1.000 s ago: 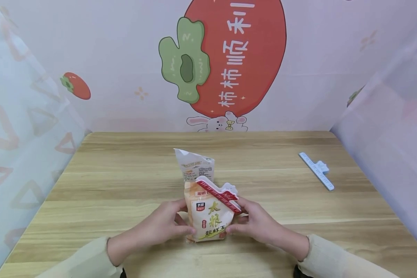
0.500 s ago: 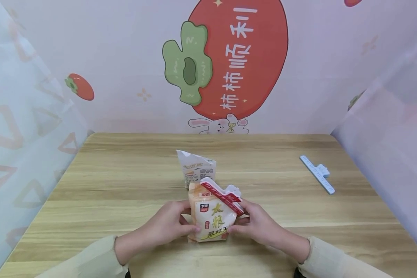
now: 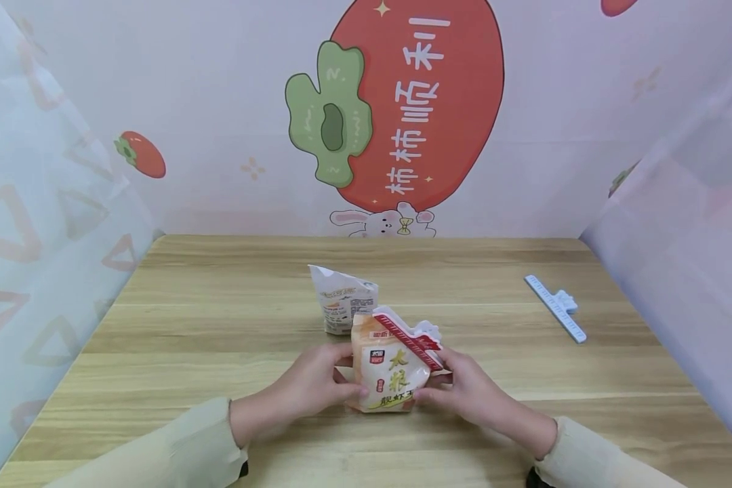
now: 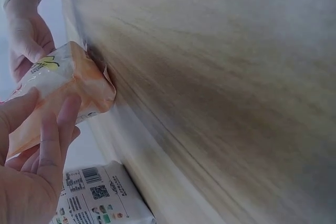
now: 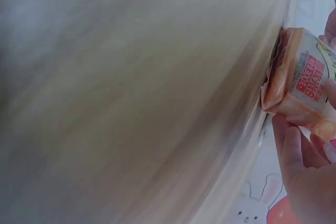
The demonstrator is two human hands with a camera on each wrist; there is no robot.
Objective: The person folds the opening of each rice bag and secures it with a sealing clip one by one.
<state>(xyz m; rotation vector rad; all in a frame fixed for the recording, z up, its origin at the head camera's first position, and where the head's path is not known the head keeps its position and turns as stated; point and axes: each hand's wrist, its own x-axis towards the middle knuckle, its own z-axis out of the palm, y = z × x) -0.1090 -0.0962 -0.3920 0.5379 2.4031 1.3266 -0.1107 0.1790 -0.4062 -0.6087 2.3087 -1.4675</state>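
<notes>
Both hands hold an orange-and-white rice bag (image 3: 392, 369) near the middle of the table, its printed front facing me. A red-and-white sealing clip (image 3: 409, 339) sits slanted across its top right corner. My left hand (image 3: 314, 381) grips the bag's left side, thumb on the front; in the left wrist view, the left fingers (image 4: 51, 145) spread along its side. On the opposite side my right hand (image 3: 466, 392) holds the lower right edge, just under the clip. The bag's base (image 5: 275, 80) is close to the tabletop in the right wrist view.
Just behind stands a white printed bag (image 3: 343, 298) with a slanted top, partly overlapped by the held bag. A light blue sealing clip (image 3: 556, 308) lies at the right of the wooden table (image 3: 219, 291). Printed cloth walls (image 3: 219, 102) enclose the back and sides.
Both hands have moved the rice bag with its red clip to the right and slightly away from me. The white bag and the blue clip have stayed in place.
</notes>
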